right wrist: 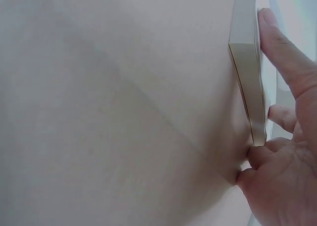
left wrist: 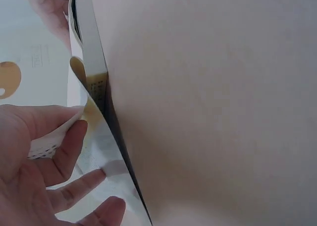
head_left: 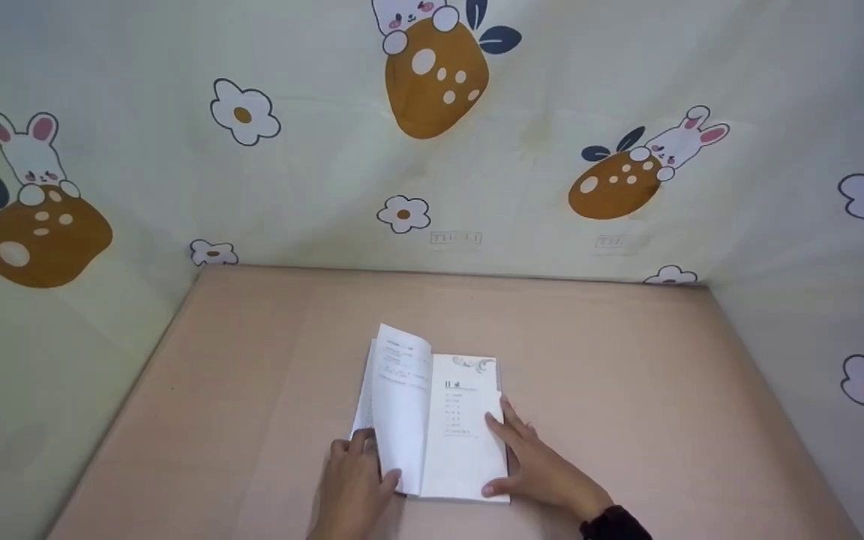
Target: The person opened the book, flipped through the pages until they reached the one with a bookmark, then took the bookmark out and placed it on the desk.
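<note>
A book lies spread on the table, its right-hand page printed with a short list and a grey corner ornament. My left hand pinches a curved, lifted page between thumb and finger at its lower left. The left wrist view shows that thumb and finger of the hand meeting on the paper, other fingertips against the sheet below. At the book's right edge, my right hand holds it, thumb and one fingertip on the page. In the right wrist view, more curled fingers sit beside the book's edge.
The tan table top surrounds the book. A pale cloth wall with printed rabbits and flowers rises behind the table and along both sides. A dark cuff covers the right wrist.
</note>
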`<act>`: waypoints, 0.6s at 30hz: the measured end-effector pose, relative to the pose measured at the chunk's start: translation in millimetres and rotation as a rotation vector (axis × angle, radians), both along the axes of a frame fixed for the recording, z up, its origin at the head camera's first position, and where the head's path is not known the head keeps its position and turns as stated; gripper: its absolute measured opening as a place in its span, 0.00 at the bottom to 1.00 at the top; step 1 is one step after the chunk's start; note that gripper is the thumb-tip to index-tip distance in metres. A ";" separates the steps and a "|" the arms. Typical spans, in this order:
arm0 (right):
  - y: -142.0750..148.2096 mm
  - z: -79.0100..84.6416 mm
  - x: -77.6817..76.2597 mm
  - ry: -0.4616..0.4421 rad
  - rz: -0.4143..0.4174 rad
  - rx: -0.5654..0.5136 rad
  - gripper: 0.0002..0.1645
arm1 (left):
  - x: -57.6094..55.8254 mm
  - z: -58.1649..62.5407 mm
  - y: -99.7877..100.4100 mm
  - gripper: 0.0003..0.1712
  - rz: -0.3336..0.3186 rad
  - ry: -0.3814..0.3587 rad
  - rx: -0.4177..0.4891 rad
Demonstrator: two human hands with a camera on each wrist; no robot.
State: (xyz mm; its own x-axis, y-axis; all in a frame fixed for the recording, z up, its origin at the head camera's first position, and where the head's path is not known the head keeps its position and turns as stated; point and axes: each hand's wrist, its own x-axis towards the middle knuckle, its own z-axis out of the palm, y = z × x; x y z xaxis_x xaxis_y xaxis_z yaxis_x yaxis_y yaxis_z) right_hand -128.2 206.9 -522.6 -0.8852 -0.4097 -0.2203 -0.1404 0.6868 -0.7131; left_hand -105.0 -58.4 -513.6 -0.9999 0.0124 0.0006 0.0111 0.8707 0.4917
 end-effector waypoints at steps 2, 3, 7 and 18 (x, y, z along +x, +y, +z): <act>-0.1 0.6 0.2 -0.001 -0.006 0.001 0.65 | -1.2 -1.6 -3.5 0.26 0.012 -0.013 -0.031; -0.1 0.8 0.4 -0.004 -0.005 -0.001 0.65 | -1.8 -1.9 -5.3 0.27 0.019 -0.024 -0.043; 0.0 1.7 0.8 -0.014 0.003 -0.008 0.65 | -4.6 -2.9 -11.4 0.34 0.042 -0.054 -0.083; 0.6 3.1 -1.0 -0.007 0.016 0.001 0.66 | -4.8 -3.5 -8.5 0.55 -0.007 0.031 -0.010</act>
